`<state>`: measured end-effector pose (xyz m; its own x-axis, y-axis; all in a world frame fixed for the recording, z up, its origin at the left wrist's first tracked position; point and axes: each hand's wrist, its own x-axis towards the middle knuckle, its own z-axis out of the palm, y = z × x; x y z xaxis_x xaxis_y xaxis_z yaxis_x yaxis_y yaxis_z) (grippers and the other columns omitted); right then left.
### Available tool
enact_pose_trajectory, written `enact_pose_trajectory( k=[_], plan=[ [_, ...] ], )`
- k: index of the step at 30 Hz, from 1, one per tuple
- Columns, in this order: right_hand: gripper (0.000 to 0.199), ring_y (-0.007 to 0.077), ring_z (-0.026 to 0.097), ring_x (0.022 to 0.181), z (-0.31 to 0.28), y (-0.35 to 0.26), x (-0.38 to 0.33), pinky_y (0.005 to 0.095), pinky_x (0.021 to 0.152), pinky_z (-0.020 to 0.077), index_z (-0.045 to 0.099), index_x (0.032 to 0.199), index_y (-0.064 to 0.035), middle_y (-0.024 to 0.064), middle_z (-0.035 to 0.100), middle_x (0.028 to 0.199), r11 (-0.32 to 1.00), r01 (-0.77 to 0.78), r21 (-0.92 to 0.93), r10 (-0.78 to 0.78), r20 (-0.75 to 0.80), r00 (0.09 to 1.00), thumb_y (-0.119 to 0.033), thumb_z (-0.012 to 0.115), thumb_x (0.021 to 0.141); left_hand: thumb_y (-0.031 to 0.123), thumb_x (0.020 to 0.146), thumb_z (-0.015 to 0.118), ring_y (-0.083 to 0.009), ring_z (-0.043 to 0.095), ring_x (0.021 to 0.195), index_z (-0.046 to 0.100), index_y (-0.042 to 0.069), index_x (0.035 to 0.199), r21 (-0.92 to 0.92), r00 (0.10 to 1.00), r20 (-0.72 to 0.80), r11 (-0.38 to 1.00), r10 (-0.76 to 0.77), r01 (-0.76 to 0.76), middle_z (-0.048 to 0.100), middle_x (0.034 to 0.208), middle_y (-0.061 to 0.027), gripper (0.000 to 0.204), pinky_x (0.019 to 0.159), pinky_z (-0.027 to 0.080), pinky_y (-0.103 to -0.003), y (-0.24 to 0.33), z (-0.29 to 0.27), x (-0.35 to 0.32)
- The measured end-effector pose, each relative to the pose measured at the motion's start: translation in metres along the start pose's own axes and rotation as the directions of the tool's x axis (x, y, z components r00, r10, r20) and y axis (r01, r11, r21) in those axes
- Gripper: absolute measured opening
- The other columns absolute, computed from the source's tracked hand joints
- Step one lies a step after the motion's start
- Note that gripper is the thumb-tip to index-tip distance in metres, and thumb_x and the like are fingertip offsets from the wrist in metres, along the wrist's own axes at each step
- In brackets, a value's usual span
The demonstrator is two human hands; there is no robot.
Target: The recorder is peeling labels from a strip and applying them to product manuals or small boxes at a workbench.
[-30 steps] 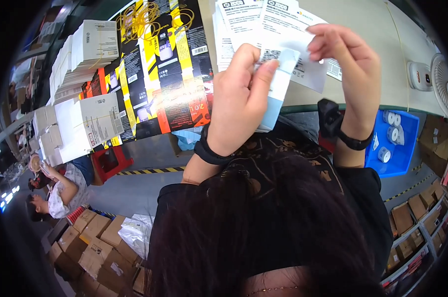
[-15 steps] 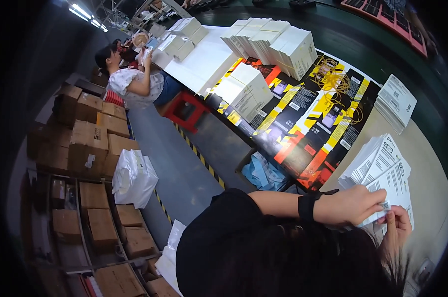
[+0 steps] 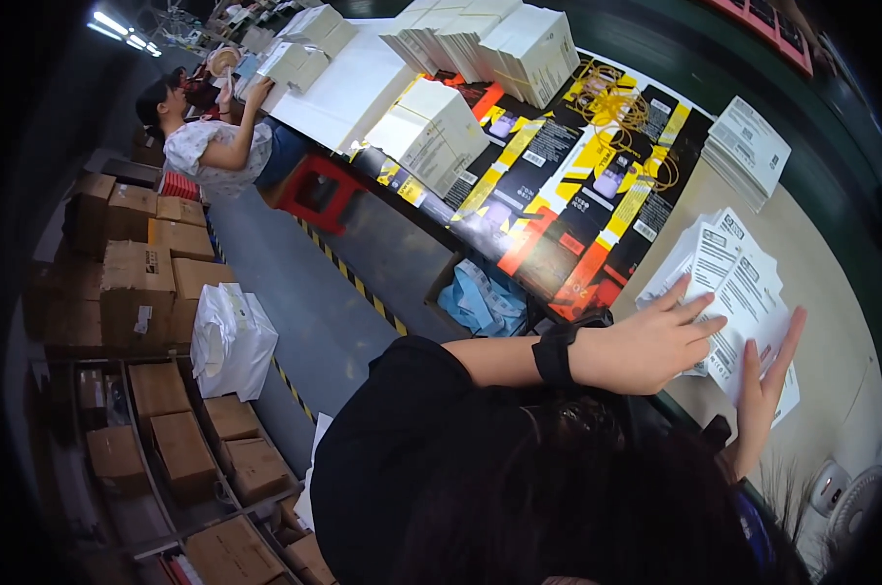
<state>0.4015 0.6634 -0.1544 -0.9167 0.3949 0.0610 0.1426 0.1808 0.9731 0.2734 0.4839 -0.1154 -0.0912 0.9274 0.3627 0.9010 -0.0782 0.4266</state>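
A fanned pile of white printed sheets (image 3: 748, 283) lies on the tan table at the right. My left hand (image 3: 641, 346), with a dark band on its wrist, rests over the pile's near left part, its fingers spread flat on the sheets. Against the near right edge of the pile, my right hand (image 3: 761, 400) has its fingers stretched out and apart. Neither hand grips anything. Beyond the pile stands a neat stack of similar sheets (image 3: 748, 151).
Yellow rubber bands (image 3: 618, 112) lie on black-and-yellow printed packaging (image 3: 558, 195), beside banded white stacks (image 3: 431, 132). A box of blue paper (image 3: 485, 302) stands below the table edge. Cardboard boxes (image 3: 138, 283), a red stool (image 3: 322, 195) and a seated person (image 3: 221, 146) are at left.
Both hands have come apart from a small white piece pinched between them and opened onto the sheets. The sheets look more closely gathered. The whole view has shifted, so things appear further left and up.
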Motion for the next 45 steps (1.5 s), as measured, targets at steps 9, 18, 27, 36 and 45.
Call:
enact_pose_trajectory(
  k=[9,18,27,36,45],
  plan=[
    [0.053,0.0312,0.030,0.124,-0.036,0.057,0.007,0.0383,0.101,0.0233,0.036,0.127,-0.0016,0.0173,0.033,0.133,-0.473,0.198,0.858,0.432,0.030,0.901,-0.007,0.055,0.078,0.014,0.076,0.061,-0.0234,0.059,0.075,0.048,0.001,0.072,-0.440,0.851,0.027,0.758,-0.525,0.482,0.058,0.080,-0.0146,0.018,0.065,0.045,-0.034,0.007,-0.026,0.008],
    [0.042,0.0317,0.049,0.109,-0.075,0.050,-0.007,0.0415,0.095,0.0341,0.050,0.114,0.0009,0.0174,0.054,0.112,-0.304,0.423,0.853,0.454,-0.260,0.852,0.001,0.057,0.072,0.015,0.077,0.062,-0.0161,0.053,0.058,0.051,-0.001,0.072,-0.791,0.862,-0.031,0.540,-0.505,0.288,0.055,0.065,-0.0106,0.019,0.053,0.040,-0.026,0.019,-0.019,0.019],
    [0.026,0.0292,0.056,0.095,-0.068,0.053,-0.010,0.0337,0.082,0.0429,0.056,0.103,0.0019,0.0155,0.061,0.097,-0.485,0.273,0.831,0.394,-0.071,0.916,0.001,0.052,0.077,0.009,0.077,0.058,-0.0315,0.056,0.069,0.051,0.001,0.089,-0.786,0.948,-0.130,0.613,-0.289,0.079,0.056,0.074,-0.0155,0.016,0.058,0.043,-0.032,0.019,-0.009,0.018],
    [0.019,0.0167,0.052,0.064,-0.058,0.056,-0.006,0.0237,0.058,0.0385,0.059,0.097,0.0029,0.0117,0.060,0.084,-0.589,0.296,0.752,0.341,-0.101,0.935,-0.006,0.047,0.085,0.002,0.076,0.054,-0.0379,0.055,0.073,0.049,0.001,0.093,-0.681,0.975,-0.102,0.729,-0.197,0.076,0.056,0.080,-0.0199,0.018,0.060,0.044,-0.039,0.013,-0.014,0.016],
    [0.021,0.0033,0.043,0.047,-0.036,0.047,-0.008,0.0138,0.043,0.0317,0.059,0.092,0.0033,0.0131,0.059,0.096,-0.961,-0.021,0.274,0.059,0.281,0.958,-0.011,0.044,0.090,-0.003,0.076,0.047,-0.0392,0.055,0.079,0.044,0.003,0.103,-0.753,0.938,0.094,0.593,-0.335,0.287,0.056,0.090,-0.0192,0.028,0.062,0.044,-0.042,0.016,-0.010,0.017]
  ],
)
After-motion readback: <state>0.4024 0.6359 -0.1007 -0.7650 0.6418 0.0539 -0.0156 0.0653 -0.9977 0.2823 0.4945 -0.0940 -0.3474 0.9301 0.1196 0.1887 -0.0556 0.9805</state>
